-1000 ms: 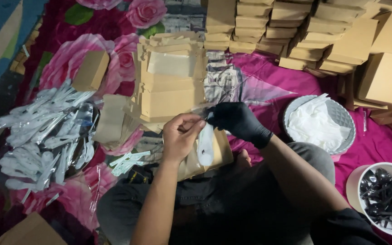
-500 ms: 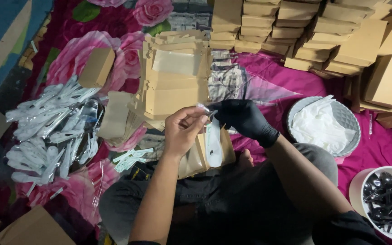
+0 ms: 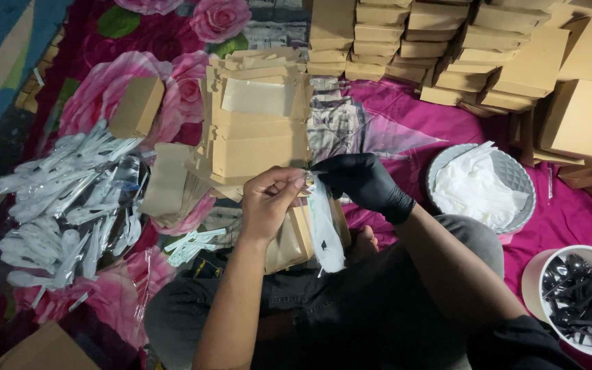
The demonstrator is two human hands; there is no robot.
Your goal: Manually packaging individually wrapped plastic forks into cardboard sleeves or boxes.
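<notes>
Both hands are pinching the top of a clear plastic sleeve (image 3: 325,229) with cutlery inside, bare left hand (image 3: 272,199) and black-gloved right hand (image 3: 361,179) gripping it just in front of the stack of flat brown boxes (image 3: 258,130), with the pile of sealed packets (image 3: 70,199) left of that stack.

This looks like a home turned into a small packing spot, worked from the floor. A person sits cross-legged on a pink floral cloth (image 3: 104,103) spread as a mat. Stacks of folded brown cardboard boxes (image 3: 447,48) rise along the far edge, with flat unfolded box blanks (image 3: 258,130) piled in front. A heap of clear-wrapped cutlery packets (image 3: 63,199) lies to one side, and a bowl of black plastic spoons (image 3: 580,294) and a basket of white napkins (image 3: 481,188) sit to the other.
</notes>
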